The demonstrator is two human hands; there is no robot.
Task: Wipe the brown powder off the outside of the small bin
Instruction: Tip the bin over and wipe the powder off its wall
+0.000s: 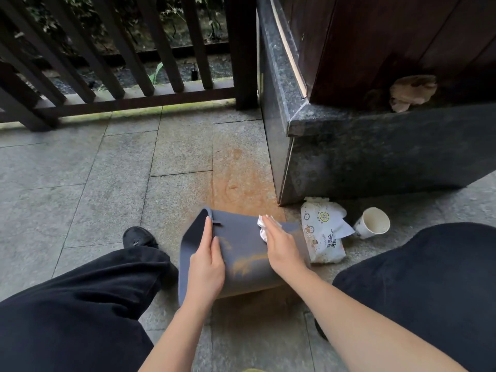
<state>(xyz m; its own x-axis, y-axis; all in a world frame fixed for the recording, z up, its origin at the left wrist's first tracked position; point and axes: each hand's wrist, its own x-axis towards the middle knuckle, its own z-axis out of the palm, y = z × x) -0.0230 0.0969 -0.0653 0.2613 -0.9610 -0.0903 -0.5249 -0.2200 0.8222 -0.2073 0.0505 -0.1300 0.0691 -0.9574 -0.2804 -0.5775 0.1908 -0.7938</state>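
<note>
A small dark grey bin (241, 237) lies on its side on the stone floor, its open mouth facing left. Streaks of brown powder (248, 261) mark its upper side. My left hand (208, 261) grips the bin's rim, thumb on the outside, fingers along the edge. My right hand (280, 244) lies flat with straight fingers on a crumpled white wipe (264, 225), pressing it against the bin near its base end.
A white pack of wet wipes (323, 232) and a paper cup (373, 222) lie right of the bin. A granite plinth (375, 151) stands behind them, a dark wooden railing (120, 76) at the back. Brown powder stains the floor (239, 183). My legs flank the bin.
</note>
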